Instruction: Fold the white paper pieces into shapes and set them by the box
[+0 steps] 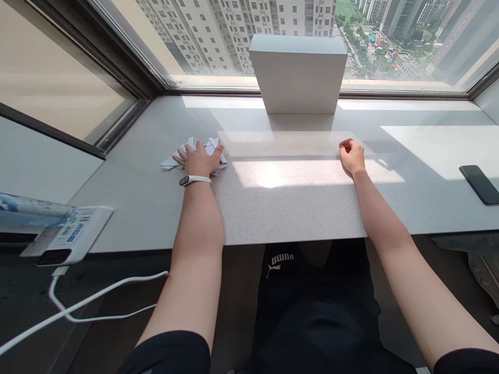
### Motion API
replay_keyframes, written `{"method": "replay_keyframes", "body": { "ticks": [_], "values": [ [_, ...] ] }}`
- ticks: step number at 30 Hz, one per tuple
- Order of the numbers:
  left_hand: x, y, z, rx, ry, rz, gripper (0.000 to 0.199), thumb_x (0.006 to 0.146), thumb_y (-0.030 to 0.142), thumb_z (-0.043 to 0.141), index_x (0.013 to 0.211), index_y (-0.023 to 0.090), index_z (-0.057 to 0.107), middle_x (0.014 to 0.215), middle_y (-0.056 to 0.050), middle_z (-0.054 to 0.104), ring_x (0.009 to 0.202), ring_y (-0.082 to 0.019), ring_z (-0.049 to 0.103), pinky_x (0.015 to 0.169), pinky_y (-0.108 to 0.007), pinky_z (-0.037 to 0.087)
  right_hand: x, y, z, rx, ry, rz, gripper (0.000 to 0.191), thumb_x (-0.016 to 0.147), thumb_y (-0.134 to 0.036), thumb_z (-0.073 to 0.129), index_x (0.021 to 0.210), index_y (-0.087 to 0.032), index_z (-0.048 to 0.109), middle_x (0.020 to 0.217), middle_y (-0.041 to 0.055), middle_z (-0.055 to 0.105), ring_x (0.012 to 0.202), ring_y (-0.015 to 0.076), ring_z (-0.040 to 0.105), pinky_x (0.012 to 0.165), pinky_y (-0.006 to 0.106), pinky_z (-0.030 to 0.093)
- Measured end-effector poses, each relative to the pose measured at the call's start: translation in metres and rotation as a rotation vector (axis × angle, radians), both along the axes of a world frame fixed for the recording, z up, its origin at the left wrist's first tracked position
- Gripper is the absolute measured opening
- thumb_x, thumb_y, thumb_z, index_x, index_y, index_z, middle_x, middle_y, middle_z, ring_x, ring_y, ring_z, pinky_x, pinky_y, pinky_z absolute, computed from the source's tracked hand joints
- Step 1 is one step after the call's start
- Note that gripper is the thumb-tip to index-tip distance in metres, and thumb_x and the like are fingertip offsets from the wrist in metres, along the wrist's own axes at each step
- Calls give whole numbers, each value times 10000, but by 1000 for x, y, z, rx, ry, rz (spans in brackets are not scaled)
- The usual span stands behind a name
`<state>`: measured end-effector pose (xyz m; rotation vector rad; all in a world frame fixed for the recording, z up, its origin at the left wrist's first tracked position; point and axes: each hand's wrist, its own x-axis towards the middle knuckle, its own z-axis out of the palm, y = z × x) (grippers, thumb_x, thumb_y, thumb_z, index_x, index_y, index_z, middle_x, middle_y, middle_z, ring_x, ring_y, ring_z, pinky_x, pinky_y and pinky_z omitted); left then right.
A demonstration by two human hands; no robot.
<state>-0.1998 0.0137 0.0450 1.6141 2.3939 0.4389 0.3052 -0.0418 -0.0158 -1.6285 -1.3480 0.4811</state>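
Note:
My left hand (pixel 200 159) lies with fingers spread on a crumpled white cloth or paper (pixel 169 163) on the left of the pale speckled sill (pixel 288 213). The sheet pokes out on both sides of the hand; its middle is hidden under the palm. A white wristband with a dark face (pixel 185 180) is on that wrist. Farther right, my right hand (pixel 352 156) rests on the sill in a loose fist, apart from other objects. Its fingers are curled in and nothing shows between them.
A white box-shaped block (pixel 300 78) stands upright against the window at the back. A dark phone (pixel 480 184) lies at the far right. At the left edge are a white device (pixel 83 228) with a white cable (pixel 117 284) and a bluish clear tube (pixel 35 210). Bright sunlight patches cross the sill.

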Motion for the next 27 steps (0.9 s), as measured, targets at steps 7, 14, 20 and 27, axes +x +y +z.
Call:
{"method": "replay_keyframes", "body": {
  "ticks": [7,14,20,27],
  "values": [
    [10,-1,3,289,-13,-68,962,1126,631,622,1906,84,492,2121,-236,266,2014,-498,100,1599,-823,-3,-2,4,-4,18,3,-19,232,1050,-285,672,1185,-221,849,1239,159,916,1196,328,881,1203,577,722],
    [120,-1,-20,405,-642,-540,507,1179,454,565,1586,230,767,1759,-192,779,1709,-338,709,1486,-573,545,-5,4,0,19,5,-30,214,1035,-273,671,1149,-219,843,1230,166,918,1182,325,874,1210,567,708],
    [205,-17,-44,60,-829,-836,405,1184,571,627,1404,308,843,1643,-179,849,1548,-330,818,1365,-547,652,-8,-5,10,7,25,-62,197,1037,-268,655,1114,-223,831,1249,168,929,1173,332,885,1194,568,705],
    [213,-13,-52,186,-777,-934,454,1170,616,619,1247,258,888,1432,-189,914,1351,-351,864,1271,-570,685,-24,-23,8,89,36,168,271,1094,-451,686,1169,-255,856,1309,148,930,1245,335,882,1162,558,734]
  ]
}}
